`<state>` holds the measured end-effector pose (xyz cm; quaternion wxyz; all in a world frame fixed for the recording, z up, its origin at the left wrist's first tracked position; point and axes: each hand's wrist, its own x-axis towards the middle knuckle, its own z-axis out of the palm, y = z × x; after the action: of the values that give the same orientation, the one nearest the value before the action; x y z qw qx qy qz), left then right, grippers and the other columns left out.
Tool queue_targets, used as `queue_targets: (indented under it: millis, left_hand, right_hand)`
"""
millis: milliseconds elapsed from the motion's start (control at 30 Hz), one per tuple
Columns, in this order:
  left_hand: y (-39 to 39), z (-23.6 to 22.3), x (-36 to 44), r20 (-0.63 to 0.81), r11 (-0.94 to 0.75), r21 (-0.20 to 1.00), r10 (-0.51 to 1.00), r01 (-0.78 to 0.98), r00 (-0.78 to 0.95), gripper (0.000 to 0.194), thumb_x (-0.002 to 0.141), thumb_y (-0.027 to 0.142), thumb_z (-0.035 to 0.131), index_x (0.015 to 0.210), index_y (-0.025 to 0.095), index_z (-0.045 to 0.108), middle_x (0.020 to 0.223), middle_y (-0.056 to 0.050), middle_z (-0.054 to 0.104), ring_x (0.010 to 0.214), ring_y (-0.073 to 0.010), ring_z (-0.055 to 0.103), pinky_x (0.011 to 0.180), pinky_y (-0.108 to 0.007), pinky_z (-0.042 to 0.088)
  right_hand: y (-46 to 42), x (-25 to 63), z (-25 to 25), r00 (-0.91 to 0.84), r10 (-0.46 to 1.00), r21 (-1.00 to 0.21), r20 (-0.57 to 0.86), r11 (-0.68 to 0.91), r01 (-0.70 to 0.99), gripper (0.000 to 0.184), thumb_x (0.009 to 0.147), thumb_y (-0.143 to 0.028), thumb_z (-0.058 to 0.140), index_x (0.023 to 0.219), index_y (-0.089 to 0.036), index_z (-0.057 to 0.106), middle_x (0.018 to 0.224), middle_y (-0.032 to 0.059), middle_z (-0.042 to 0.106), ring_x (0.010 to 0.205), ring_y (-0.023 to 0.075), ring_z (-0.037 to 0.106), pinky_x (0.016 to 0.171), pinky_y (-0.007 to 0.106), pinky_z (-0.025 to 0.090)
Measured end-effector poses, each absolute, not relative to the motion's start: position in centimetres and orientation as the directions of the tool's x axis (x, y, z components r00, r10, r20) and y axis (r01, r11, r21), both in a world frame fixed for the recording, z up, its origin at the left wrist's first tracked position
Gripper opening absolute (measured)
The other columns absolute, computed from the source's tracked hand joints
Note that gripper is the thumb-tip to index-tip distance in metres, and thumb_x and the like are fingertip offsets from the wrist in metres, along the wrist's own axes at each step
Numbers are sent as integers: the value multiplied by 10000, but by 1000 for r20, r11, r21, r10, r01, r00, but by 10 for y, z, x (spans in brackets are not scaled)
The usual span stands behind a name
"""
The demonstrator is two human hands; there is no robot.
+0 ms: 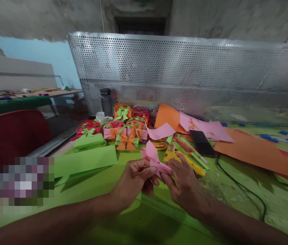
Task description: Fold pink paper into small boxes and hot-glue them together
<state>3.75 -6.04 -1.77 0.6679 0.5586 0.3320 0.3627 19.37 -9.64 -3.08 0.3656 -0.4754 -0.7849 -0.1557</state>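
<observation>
A folded piece of pink paper (152, 152) is held up between both hands, over the green table surface. My left hand (140, 175) pinches its left side between thumb and fingers. The lower right end of the pink paper is gripped by the fingers of my right hand (182, 180). Just behind my right hand lies a yellow glue gun (196, 166), partly covered by that hand. Left of the hands are folded green paper sheets (87, 160). Several small paper bags with bows (127, 141), in green, orange, pink and red, stand grouped behind them.
A dark bottle (106, 102) stands at the back by a perforated metal panel (144, 64). A phone (202, 143), orange paper (256, 149), pink paper with orange cut-outs (205, 127) and paper strips lie to the right. A black cable (243, 190) curves across the right side.
</observation>
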Motion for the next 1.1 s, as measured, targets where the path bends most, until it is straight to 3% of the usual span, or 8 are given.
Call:
queue_targets:
  millis: [333,567,800,1100]
  left_hand:
    - [-62,-21,40,-22,78,993,851,-84,524,233,738,303,596,611,110,570,509,2,579,348,-57,456,369,-173,370]
    - [-61,-19,40,-63,123,988,868,-89,492,180,686,229,622,564,128,536,469,15,578,335,-59,451,366,-170,368]
    - [-56,-17,36,-53,107,990,889,-93,454,179,690,232,633,576,127,544,485,11,581,356,-55,457,375,-162,364]
    - [-53,-13,33,-54,104,991,887,-86,458,169,696,248,635,606,120,573,506,11,578,364,-50,452,370,-155,351]
  right_hand:
    - [-93,192,-31,-206,641,-238,739,535,811,147,810,-154,468,670,-196,483,625,-11,528,605,141,500,752,361,406]
    - [-95,192,-33,-265,654,-140,709,499,855,127,820,-170,447,697,-187,471,643,3,521,620,156,493,838,430,368]
    - [-95,196,-31,-283,714,-134,640,467,874,171,850,-177,423,681,-197,423,636,-14,492,596,141,467,865,454,343]
    - [-97,199,-27,-305,686,-92,660,477,874,211,869,-204,428,659,-193,442,615,-17,491,597,137,457,882,474,315]
